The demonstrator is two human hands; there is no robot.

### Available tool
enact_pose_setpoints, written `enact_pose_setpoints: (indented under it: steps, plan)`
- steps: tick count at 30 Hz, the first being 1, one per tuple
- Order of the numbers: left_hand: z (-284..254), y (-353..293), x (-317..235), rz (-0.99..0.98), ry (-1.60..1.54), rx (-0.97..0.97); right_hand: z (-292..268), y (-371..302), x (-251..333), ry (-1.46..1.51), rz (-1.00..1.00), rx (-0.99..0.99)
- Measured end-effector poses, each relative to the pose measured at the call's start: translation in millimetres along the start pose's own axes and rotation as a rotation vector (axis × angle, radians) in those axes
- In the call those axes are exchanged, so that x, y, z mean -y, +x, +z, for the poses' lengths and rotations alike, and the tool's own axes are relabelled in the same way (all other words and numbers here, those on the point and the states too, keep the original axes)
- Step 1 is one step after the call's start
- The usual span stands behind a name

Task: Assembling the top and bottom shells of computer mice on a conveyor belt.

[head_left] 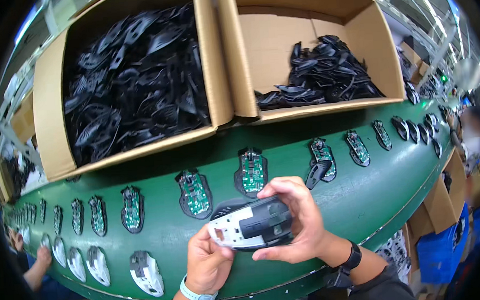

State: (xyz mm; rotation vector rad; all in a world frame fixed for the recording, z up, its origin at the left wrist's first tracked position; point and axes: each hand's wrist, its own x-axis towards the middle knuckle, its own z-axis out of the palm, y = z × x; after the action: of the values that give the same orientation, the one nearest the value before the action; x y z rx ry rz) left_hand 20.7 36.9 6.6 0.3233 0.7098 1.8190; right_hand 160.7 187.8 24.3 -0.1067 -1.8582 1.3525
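Observation:
Both my hands hold a computer mouse shell (246, 225) above the green table, its white end at the left and its black end at the right. My left hand (208, 260) pinches the white end between thumb and fingers. My right hand (303, 220) wraps the black end, thumb below and fingers above. A black curved piece (224, 209) shows behind the shell; I cannot tell whether it is attached. Just beyond stand black mouse bases with green circuit boards, one (252, 172) directly past my hands. Another base (323, 155) has a loose black piece (318, 173) leaning on it.
Two cardboard boxes at the back hold black plastic parts, the left box (51, 116) fuller than the right box (299, 35). More board-fitted bases (132, 210) line the green table (164, 252). White-and-black shells (147, 274) lie along the near left edge. Another person's hand (42, 257) is at far left.

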Motion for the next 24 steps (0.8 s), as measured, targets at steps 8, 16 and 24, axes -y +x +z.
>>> enact_pose_setpoints:
  steps: [8,16,24]
  plan:
    - [-7,-5,1,0.033,-0.018,-0.037,-5,10,12,-0.156,-0.116,0.0]
    - [65,4,4,0.254,0.244,-0.095,-19,4,8,-0.031,0.185,0.017]
    - [71,18,84,0.284,0.543,0.039,-2,-40,18,-0.22,0.276,-0.233]
